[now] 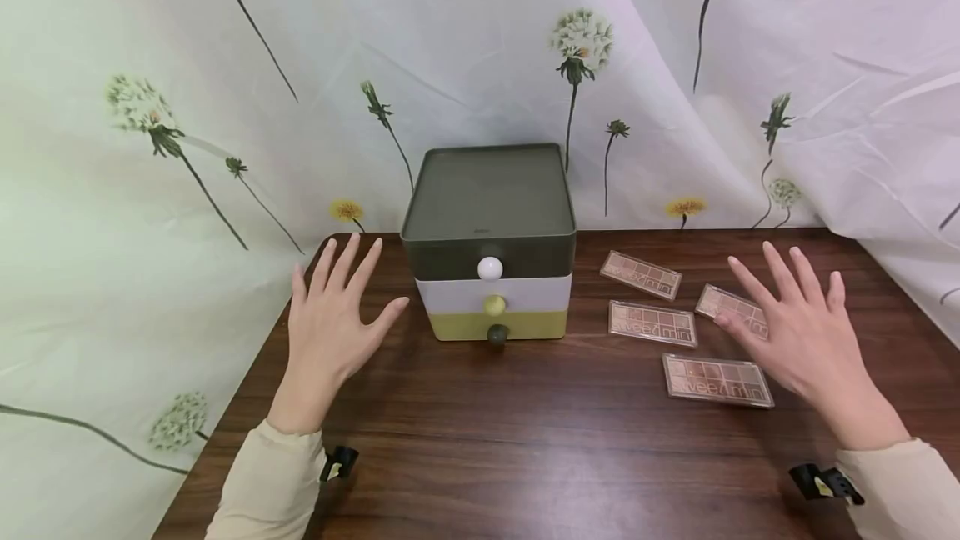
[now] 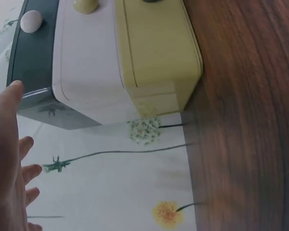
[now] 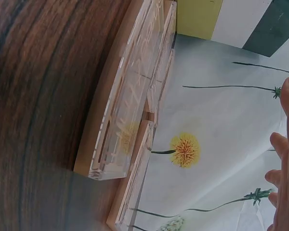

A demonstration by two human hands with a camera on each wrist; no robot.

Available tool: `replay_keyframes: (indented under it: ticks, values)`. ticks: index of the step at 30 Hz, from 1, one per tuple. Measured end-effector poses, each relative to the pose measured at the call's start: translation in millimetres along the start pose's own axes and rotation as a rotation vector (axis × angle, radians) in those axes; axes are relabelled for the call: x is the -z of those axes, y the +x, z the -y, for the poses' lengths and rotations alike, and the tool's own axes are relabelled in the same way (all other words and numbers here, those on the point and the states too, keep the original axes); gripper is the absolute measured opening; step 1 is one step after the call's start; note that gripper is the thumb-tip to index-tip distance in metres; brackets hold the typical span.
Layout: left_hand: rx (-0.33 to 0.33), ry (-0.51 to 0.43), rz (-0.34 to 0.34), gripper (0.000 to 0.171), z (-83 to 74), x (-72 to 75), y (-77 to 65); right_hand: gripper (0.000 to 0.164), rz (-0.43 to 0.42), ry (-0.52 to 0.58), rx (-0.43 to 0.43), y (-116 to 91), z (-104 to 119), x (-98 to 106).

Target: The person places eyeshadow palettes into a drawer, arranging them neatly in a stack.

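My left hand (image 1: 333, 327) is held with fingers spread to the left of a small three-drawer box (image 1: 495, 190), holding nothing. The box has a dark green top drawer with a white knob (image 1: 490, 268), a pale lilac middle one with a yellow-green knob (image 1: 494, 305), and an olive-yellow bottom one with a dark knob (image 1: 497, 334). All three drawers are closed. On the right, my right hand (image 1: 802, 332) has its fingers spread too, overlapping one eyeshadow palette (image 1: 723, 307) in the head view. Several such clear-lidded palettes lie flat, among them the nearest palette (image 1: 717, 380).
The dark wooden table (image 1: 480, 457) carries the box and palettes. Behind it hangs a white cloth (image 1: 480, 40) printed with dandelions, which also runs down the left side. Black wrist straps (image 1: 340, 463) sit at both beige sleeves (image 1: 270, 482).
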State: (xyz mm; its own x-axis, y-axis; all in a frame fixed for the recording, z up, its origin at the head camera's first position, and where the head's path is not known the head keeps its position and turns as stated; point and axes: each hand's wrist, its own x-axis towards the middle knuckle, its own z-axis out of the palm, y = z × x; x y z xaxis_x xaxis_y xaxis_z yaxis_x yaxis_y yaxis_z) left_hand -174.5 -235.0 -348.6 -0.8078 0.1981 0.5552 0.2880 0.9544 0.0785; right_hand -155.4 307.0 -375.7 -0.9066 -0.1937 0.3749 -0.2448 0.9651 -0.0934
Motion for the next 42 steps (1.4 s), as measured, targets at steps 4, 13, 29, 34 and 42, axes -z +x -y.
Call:
replay_keyframes:
  ticks: [4,13,29,34,42]
  values:
    - [0.008,-0.048,0.007,0.078,-3.9,1.6,7.4,0.073,-0.007,0.008,-0.003,-3.2,-0.7,-1.9]
    - [0.028,-0.25,-0.043,0.073,-12.1,-4.5,36.5,0.074,-0.046,0.03,0.019,1.6,-3.5,-2.8]
    - [-0.001,-0.644,-0.043,0.061,-17.6,-18.7,70.4,0.074,-0.058,0.047,0.043,0.7,5.1,-1.8]
    - [0.003,-0.719,-0.028,0.055,-16.2,-22.6,76.0,0.074,-0.061,0.078,0.047,-0.8,9.6,-4.2]
    - [-0.058,-0.884,-0.037,0.046,-13.5,-28.3,78.3,0.072,-0.044,0.098,0.053,-1.5,16.2,-6.0]
